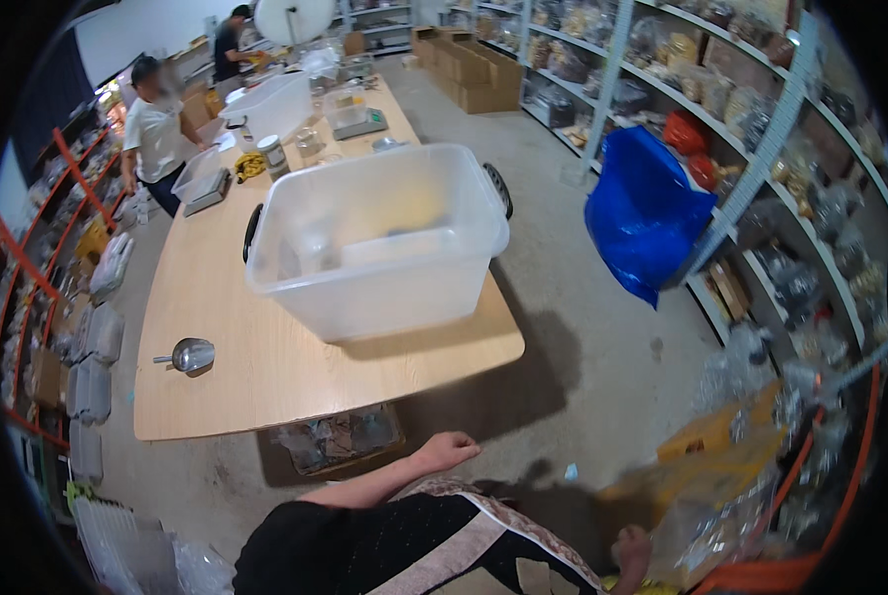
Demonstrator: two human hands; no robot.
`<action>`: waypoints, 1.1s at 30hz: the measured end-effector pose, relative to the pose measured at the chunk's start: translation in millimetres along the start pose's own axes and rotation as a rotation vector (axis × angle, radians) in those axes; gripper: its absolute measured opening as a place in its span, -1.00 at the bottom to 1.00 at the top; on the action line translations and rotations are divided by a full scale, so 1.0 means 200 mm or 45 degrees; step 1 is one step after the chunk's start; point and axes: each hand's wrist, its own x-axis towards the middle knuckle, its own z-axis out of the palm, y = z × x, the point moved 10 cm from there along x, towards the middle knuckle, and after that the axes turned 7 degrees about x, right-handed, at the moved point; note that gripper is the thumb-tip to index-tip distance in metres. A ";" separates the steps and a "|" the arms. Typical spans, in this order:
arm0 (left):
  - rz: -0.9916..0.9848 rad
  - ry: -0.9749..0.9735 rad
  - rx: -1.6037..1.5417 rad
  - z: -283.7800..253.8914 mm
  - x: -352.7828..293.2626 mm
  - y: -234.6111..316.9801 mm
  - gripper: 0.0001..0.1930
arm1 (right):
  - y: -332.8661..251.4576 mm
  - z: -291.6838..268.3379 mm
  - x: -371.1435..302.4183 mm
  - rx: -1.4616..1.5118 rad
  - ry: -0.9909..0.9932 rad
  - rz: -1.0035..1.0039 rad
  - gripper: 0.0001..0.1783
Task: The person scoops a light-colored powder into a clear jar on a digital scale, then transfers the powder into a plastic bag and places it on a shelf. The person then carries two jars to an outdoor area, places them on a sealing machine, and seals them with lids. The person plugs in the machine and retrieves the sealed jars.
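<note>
My left hand (449, 451) hangs in front of my apron, past the near table edge, its fingers curled in with nothing visible in them. Low at the right, my right hand (630, 548) has its fingers curled beside a clear plastic bag (707, 526); whatever it may hold is hidden. On the wooden table (295, 397) stands a large translucent plastic tub (384, 288) with dark handles, apart from both hands. Nothing can be made out clearly inside it. A metal scoop (193, 355) lies near the table's left corner.
A box of scraps (335, 441) sits under the table edge. Shelves (697, 99) of bagged goods line the right, with a big blue bag (642, 213) before them. Scales (356, 122), a can (272, 154) and tubs occupy the far table, where two people (156, 134) stand.
</note>
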 end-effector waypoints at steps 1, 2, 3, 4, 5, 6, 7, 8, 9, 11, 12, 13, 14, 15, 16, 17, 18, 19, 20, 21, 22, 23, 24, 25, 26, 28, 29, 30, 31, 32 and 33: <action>-0.124 -0.100 -0.263 0.05 0.02 -0.02 -0.59 | -0.10 -0.07 0.23 -0.074 -0.096 0.005 -0.62; -0.158 -0.057 -0.359 0.04 0.04 -0.01 -0.60 | -0.24 -0.11 0.48 -0.116 -0.170 -0.061 -0.63; -0.190 -0.009 -0.462 0.03 0.05 0.00 -0.61 | -0.39 -0.16 0.70 -0.164 -0.246 -0.131 -0.65; -0.215 0.045 -0.548 0.02 0.06 0.02 -0.62 | -0.60 -0.18 0.90 -0.169 -0.220 -0.337 -0.67; -0.286 0.134 -0.588 0.00 0.07 0.02 -0.63 | -0.81 -0.20 1.08 -0.154 -0.189 -0.512 -0.68; -0.347 0.220 -0.616 -0.02 0.08 0.02 -0.64 | -0.97 -0.18 1.24 -0.042 -0.257 -0.631 -0.68; -0.399 0.304 -0.635 -0.04 0.11 0.04 -0.65 | -1.11 -0.15 1.37 0.094 -0.316 -0.695 -0.67; -0.411 0.363 -0.724 -0.07 0.16 0.08 -0.65 | -1.23 -0.08 1.50 0.061 -0.365 -0.761 -0.67; -0.415 0.414 -0.810 -0.08 0.22 0.12 -0.65 | -1.32 -0.01 1.61 0.039 -0.407 -0.804 -0.67; -0.393 0.515 -0.922 -0.16 0.42 0.24 -0.63 | -1.41 0.11 1.83 0.080 -0.526 -0.821 -0.66; -0.323 0.534 -0.974 -0.23 0.56 0.33 -0.63 | -1.41 0.16 1.93 0.146 -0.618 -0.801 -0.65; -0.262 0.566 -0.875 -0.32 0.70 0.43 -0.62 | -1.42 0.22 2.03 0.235 -0.733 -0.800 -0.64; -0.281 0.569 -0.794 -0.38 0.85 0.51 -0.62 | -1.36 0.26 2.16 0.228 -0.799 -0.691 -0.64; -0.191 0.616 -0.812 -0.47 1.01 0.63 -0.62 | -1.27 0.29 2.29 0.256 -0.872 -0.550 -0.64; -0.129 0.655 -0.805 -0.54 1.15 0.74 -0.62 | -1.23 0.24 2.41 0.213 -0.828 -0.601 -0.65; -0.069 0.691 -0.792 -0.62 1.29 0.86 -0.63 | -1.17 0.20 2.53 0.193 -0.775 -0.608 -0.65; -0.025 0.726 -0.733 -0.69 1.41 0.97 -0.63 | -1.10 0.18 2.66 -0.021 -0.754 -0.629 -0.67; 0.036 0.695 -0.645 -0.74 1.54 1.08 -0.64 | -1.01 0.16 2.80 -0.242 -0.717 -0.602 -0.69; 0.111 0.669 -0.511 -0.79 1.67 1.18 -0.66 | -0.94 0.12 2.90 -0.189 -0.747 -0.605 -0.71; 0.169 0.562 -0.519 -0.82 1.80 1.24 -0.66 | -0.88 0.11 3.06 -0.177 -0.757 -0.520 -0.71; 0.153 0.494 -0.596 -0.84 1.93 1.26 -0.64 | -0.91 0.16 3.23 -0.203 -0.784 -0.587 -0.71; 0.121 0.504 -0.535 -0.90 2.04 1.25 -0.64 | -0.92 0.23 3.40 -0.265 -0.809 -0.605 -0.71; 0.123 0.526 -0.490 -0.94 2.14 1.25 -0.64 | -0.93 0.29 3.56 -0.340 -0.838 -0.615 -0.71; 0.039 0.602 -0.506 -0.98 2.22 1.21 -0.63 | -0.93 0.32 3.73 -0.434 -0.866 -0.619 -0.71; -0.051 0.711 -0.509 -1.03 2.29 1.15 -0.63 | -0.98 0.34 3.93 -0.532 -0.882 -0.637 -0.71; -0.272 0.940 -0.698 -1.10 2.35 1.02 -0.61 | -1.15 0.42 4.24 -0.696 -0.912 -0.648 -0.71; -0.368 1.027 -0.718 -1.13 2.36 0.96 -0.61 | -1.38 0.46 4.35 -0.558 -0.904 -0.823 -0.71; -0.477 1.073 -0.744 -1.13 2.36 0.92 -0.62 | -1.66 0.51 4.47 -0.435 -0.887 -0.984 -0.71; -0.530 1.145 -0.784 -1.14 2.34 0.89 -0.63 | -1.89 0.60 4.59 -0.457 -0.962 -0.972 -0.72; -0.613 1.173 -0.810 -1.13 2.33 0.85 -0.64 | -2.25 0.63 4.60 -0.376 -0.763 -1.310 -0.74; -0.676 1.267 -0.796 -1.14 2.29 0.83 -0.65 | -2.54 0.73 4.64 -0.377 -0.915 -1.383 -0.73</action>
